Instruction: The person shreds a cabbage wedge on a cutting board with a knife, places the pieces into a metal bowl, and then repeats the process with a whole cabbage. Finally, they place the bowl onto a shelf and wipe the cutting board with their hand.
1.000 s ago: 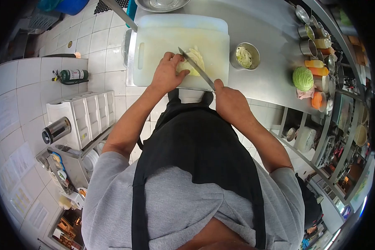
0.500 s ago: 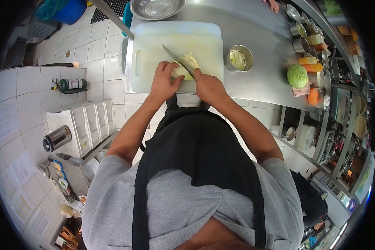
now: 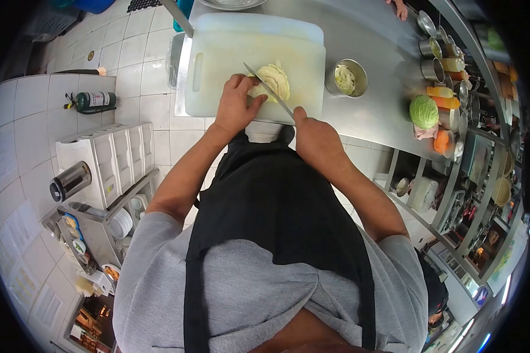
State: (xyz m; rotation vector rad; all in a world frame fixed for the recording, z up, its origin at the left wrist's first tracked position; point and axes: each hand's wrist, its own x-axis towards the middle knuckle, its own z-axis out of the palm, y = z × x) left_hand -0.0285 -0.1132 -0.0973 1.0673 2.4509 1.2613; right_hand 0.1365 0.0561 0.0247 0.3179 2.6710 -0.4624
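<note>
A kitchen knife (image 3: 270,91) slants across pale cut cabbage (image 3: 277,80) on a white cutting board (image 3: 224,50). Its handle is wrapped in my right hand (image 3: 319,138), which is closed near the board's front edge. My left hand (image 3: 238,102) has its fingers bent down on a piece of cabbage to the left of the blade, fingertips close to the steel. Part of that piece is hidden under the hand and knife. To the right of the board stands a metal container (image 3: 359,79) with cabbage pieces inside.
On the steel counter (image 3: 383,112), a whole cabbage (image 3: 423,112) sits at the right beside squeeze bottles (image 3: 446,102) and metal pots (image 3: 433,69). A metal bowl (image 3: 232,3) is behind the board. Another person's hand (image 3: 401,10) rests at the far edge.
My right hand has drawn the knife back toward me and to the right, uncovering more cabbage beyond the blade. The left hand stays on the cabbage. The whole view has shifted slightly.
</note>
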